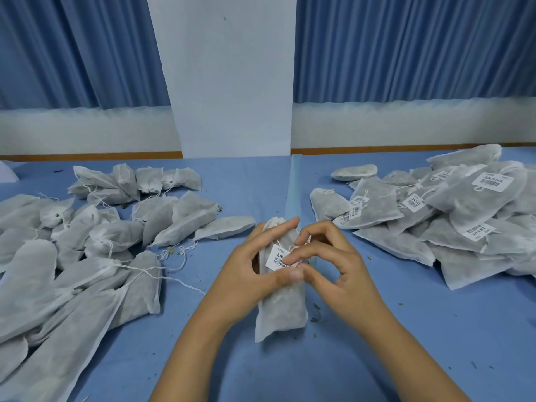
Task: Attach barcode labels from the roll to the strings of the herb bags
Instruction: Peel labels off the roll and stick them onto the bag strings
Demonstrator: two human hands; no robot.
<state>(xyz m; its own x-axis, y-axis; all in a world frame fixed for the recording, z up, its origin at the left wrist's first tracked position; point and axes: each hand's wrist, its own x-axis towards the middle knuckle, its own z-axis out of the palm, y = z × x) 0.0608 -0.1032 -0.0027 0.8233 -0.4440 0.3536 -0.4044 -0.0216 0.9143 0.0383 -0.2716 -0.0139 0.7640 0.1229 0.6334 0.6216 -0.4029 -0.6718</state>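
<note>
Barcode label, illegible, pinched by right hand on herb bag clasped in left hand

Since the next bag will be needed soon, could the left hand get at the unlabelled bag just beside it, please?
Probably yes, once freed: the unlabelled bag lies on the table just beyond the left hand, nothing between. Its grip is on the held bag; the right hand pinches the label.

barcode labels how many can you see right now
6: one barcode label at the held bag; five in the right pile: top, centre, two at left, front. More may be hidden.
</note>
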